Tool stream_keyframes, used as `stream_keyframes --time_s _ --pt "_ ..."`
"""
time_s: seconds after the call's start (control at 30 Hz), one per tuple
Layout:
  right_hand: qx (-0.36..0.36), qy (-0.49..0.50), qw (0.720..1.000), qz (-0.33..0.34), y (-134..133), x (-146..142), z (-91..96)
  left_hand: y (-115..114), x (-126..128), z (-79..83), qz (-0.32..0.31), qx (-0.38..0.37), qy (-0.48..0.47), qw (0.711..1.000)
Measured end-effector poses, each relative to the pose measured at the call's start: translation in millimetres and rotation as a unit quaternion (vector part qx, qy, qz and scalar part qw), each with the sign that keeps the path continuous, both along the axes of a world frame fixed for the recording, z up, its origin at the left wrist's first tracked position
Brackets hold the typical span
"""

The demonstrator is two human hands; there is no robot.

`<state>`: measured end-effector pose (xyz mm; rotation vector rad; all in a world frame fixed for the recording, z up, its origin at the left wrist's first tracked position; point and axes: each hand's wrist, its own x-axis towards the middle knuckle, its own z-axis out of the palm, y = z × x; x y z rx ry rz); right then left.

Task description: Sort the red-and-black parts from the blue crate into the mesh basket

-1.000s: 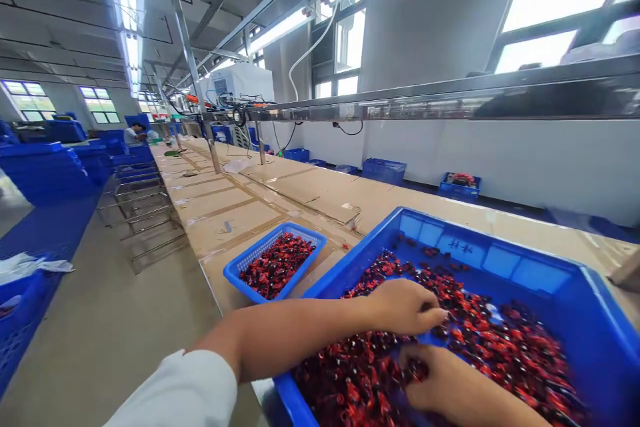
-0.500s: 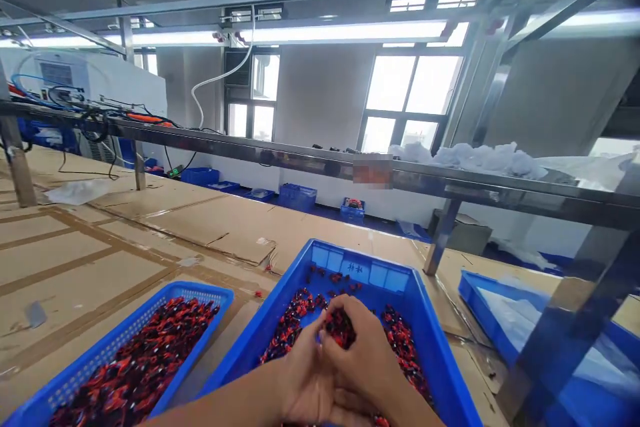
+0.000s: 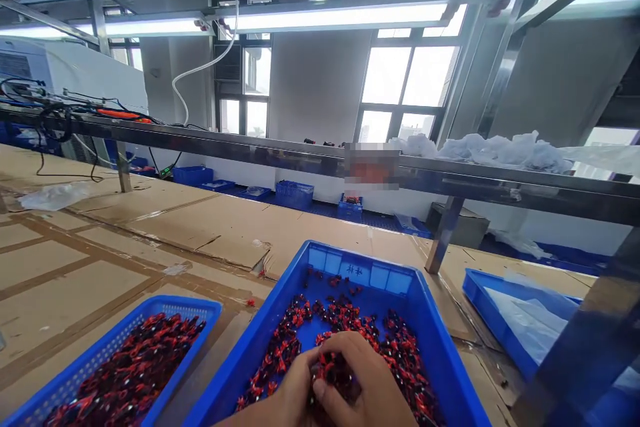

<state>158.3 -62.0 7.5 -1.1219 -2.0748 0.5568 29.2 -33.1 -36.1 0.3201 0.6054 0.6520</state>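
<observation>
The left hand point(image 3: 296, 388) and right hand point(image 3: 363, 381) press together, cupped around a clump of small red-and-black parts point(image 3: 336, 373); more parts point(image 3: 280, 353) lie scattered across the blue plastic crate point(image 3: 435, 340) beneath them; left of the crate, a blue mesh basket point(image 3: 100, 339) sits heaped with similar pieces; both stand on a cardboard-covered surface point(image 3: 200, 240); right of the crate is a blue tray point(image 3: 493, 327) holding white plastic sheet point(image 3: 525, 320).

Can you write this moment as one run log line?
left hand, right hand | curled on red-black small parts | inside blue crate | blue mesh basket to left
</observation>
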Motion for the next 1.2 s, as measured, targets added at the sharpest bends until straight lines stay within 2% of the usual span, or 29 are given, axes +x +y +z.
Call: stream_keyframes --time_s 0.1,0.23,0.37,0.5,0.6,0.7,0.77,0.83,1.07,1.2 --pt "-0.008 0.012 1.000 0.021 2 7 1.6 0 0 8.1 -0.024 -0.067 -0.035 0.997" --pt "-0.011 0.000 0.998 0.055 3 13 1.4 0 -3 20.5 -0.006 -0.082 -0.009 0.997" --pt "0.023 0.000 0.997 0.067 3 16 -1.7 -4 -8 33.1 0.009 -0.101 0.049 0.994" --pt "0.049 0.005 0.996 0.068 2 17 -2.6 -6 -10 36.0 0.024 -0.109 0.058 0.992" --pt "0.054 0.020 0.997 0.053 2 17 -2.0 -6 -10 35.7 0.004 -0.122 0.023 0.992" --pt "0.059 0.043 0.997 -0.009 4 17 -2.4 -6 -9 38.5 -0.007 -0.136 0.030 0.990" --pt "0.072 0.052 0.995 -0.053 6 19 -3.3 -6 -9 41.6 -0.005 -0.136 0.042 0.990" --pt "0.103 0.055 0.991 -0.068 9 22 -3.8 -7 -8 44.0 -0.001 -0.127 0.048 0.991" --pt "0.202 0.080 0.976 -0.022 7 26 1.7 -9 -8 43.1 0.038 -0.078 0.109 0.990" --pt "0.205 0.087 0.975 0.002 0 25 1.2 -9 -9 39.3 0.050 -0.054 0.136 0.988"
